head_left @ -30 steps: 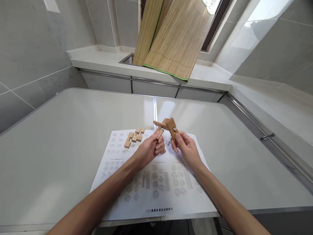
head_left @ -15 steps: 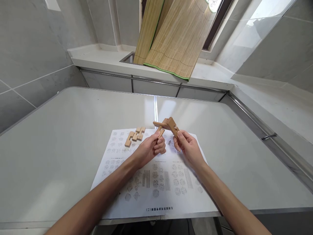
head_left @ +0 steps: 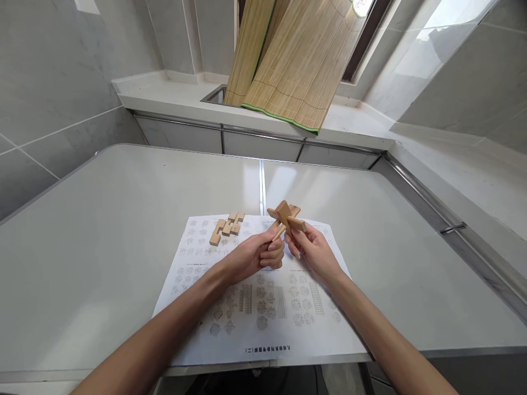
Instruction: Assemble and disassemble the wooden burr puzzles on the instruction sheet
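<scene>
Interlocking wooden puzzle pieces [head_left: 284, 213] cross one another above the paper sheet, held between both hands. My left hand [head_left: 265, 249] is closed, thumb on top, around the narrow ends of the pieces at the lower left. From the right, my right hand [head_left: 308, 241] pinches the end of a piece that points toward it. Fingers hide part of the joint between the pieces. Several loose notched wooden blocks [head_left: 226, 227] lie together on the sheet, left of and beyond my left hand.
A printed sheet [head_left: 263, 345] with small line diagrams lies near the front edge of the white folding table [head_left: 102, 247]. Behind the table, a bamboo mat [head_left: 294, 71] hangs over a ledge [head_left: 173, 99]. A metal rail [head_left: 436, 208] runs along the right side.
The held wooden pieces have turned, and a crossing shape now faces me. My left hand has shifted slightly right and my right hand slightly left, closer together. The loose blocks stay put.
</scene>
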Available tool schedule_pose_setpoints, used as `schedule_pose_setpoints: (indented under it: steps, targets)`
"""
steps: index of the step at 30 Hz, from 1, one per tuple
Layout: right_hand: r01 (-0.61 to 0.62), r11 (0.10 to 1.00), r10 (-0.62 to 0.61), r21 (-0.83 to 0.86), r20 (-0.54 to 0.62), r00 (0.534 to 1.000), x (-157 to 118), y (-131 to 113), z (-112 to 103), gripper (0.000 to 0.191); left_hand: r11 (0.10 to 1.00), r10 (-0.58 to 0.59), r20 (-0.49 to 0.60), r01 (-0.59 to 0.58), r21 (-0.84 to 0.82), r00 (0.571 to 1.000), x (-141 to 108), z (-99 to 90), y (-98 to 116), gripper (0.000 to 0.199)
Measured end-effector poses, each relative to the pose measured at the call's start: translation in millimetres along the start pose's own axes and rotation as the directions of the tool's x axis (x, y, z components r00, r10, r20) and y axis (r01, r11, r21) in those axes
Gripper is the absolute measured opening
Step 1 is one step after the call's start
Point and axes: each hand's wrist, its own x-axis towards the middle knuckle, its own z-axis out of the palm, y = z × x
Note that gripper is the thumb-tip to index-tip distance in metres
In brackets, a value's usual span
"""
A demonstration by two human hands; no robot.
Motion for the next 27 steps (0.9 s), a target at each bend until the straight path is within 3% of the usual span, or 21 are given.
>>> schedule_pose_setpoints:
  steps: [4,11,20,27]
  targets:
    - [0.041,0.997,-0.039,-0.062,0.039,0.998,-2,-3,2,0.035,0.999,-0.007,0.009,0.008,-0.046,1.000,-1,-3.3,0,0.045]
    - [0.066,0.989,-0.069,-0.129,-0.018,0.997,1,5,1,0.038,0.997,-0.039,-0.040,0.037,-0.063,0.998,1,-5.6,-4,0.044]
    - [0.051,0.998,-0.047,-0.039,0.115,0.992,3,12,-5,0.036,0.992,-0.116,0.012,0.117,-0.054,0.993,-4,-9.0,-1,0.051]
    - [-0.076,0.997,0.074,0.001,0.215,0.974,-2,10,-8,0.035,0.987,-0.154,0.054,0.156,-0.035,0.987,-5,-8.3,-1,0.054]
